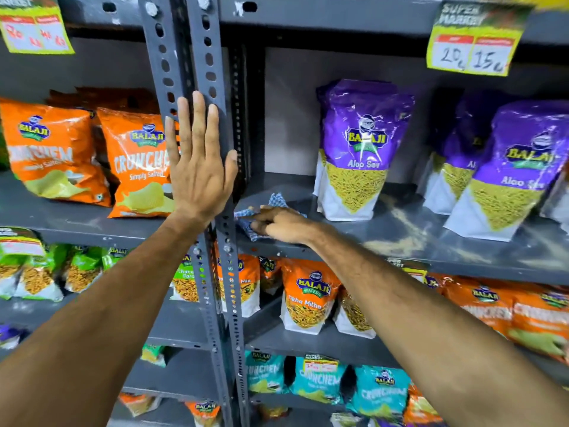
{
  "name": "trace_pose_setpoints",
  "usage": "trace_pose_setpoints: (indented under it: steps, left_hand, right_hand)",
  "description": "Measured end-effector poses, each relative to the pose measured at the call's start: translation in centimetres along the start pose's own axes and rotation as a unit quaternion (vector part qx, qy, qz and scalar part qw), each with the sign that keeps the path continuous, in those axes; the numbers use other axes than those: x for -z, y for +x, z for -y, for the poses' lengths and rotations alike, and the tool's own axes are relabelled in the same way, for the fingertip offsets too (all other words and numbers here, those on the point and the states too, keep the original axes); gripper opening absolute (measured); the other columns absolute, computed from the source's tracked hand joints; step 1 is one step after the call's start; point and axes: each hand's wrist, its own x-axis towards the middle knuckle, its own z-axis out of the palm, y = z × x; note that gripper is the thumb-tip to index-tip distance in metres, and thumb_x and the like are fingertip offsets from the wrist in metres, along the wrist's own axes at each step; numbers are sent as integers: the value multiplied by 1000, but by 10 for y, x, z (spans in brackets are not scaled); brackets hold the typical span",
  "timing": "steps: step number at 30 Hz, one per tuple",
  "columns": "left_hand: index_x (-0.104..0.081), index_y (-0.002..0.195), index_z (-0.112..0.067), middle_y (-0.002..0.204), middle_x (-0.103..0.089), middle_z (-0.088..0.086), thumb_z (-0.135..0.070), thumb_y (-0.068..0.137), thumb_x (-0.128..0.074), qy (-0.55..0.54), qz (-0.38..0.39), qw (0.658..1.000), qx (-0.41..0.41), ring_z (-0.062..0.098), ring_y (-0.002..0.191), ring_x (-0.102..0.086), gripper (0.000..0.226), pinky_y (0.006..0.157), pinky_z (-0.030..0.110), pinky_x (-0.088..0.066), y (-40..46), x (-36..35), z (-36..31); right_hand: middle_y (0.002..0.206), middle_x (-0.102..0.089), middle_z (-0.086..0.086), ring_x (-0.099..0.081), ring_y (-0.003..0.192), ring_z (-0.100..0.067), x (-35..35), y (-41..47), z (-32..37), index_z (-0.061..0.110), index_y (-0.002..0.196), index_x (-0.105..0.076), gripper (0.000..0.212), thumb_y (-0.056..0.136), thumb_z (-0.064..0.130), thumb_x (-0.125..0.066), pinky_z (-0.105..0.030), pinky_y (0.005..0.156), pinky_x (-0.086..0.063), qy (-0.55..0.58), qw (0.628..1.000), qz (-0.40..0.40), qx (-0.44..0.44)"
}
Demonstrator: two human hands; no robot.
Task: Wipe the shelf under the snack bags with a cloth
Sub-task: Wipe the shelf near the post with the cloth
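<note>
Right hand (278,224) is pressing a blue-checked cloth (261,217) onto the grey metal shelf (400,223), fingers (255,212) curled over it. Dusty streaks and purple snack bags (354,149) are lying rightward of these fingers. Left hand (198,158) is bracing flat, fingers spread wide, against the slotted grey upright (197,57).

A shop, slotted grey metal shelving (197,72), stocked snack bags (357,149), handwritten price tags (474,47) (marked "Super Market")
</note>
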Motion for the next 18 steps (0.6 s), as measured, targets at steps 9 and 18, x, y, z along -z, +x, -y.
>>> trace_pose_setpoints:
  steps: [9, 18]
  left_hand:
    - [-11, 162, -5, 169, -13, 21, -34, 109, -32, 5, 7, 1000, 1, 43, 156, -10, 64, 126, 59, -10, -2, 3, -1]
    - [-4, 163, -6, 171, -5, 19, -35, 110, -30, 7, 32, 999, -5, 41, 158, -3, 66, 127, 58, -6, -3, 10, -4]
  right_hand:
    - [142, -59, -5, -54, 130, -21, 12, -59, -30, 32, 127, -68, 32, 99, 41, -54, -39, 110, -41, 6, 999, -31, -11]
    - [148, -53, -6, -49, 137, -21, 30, -99, -52, 26, 137, -62, 36, 101, 26, -56, -33, 115, -36, -9, 999, -48, -20]
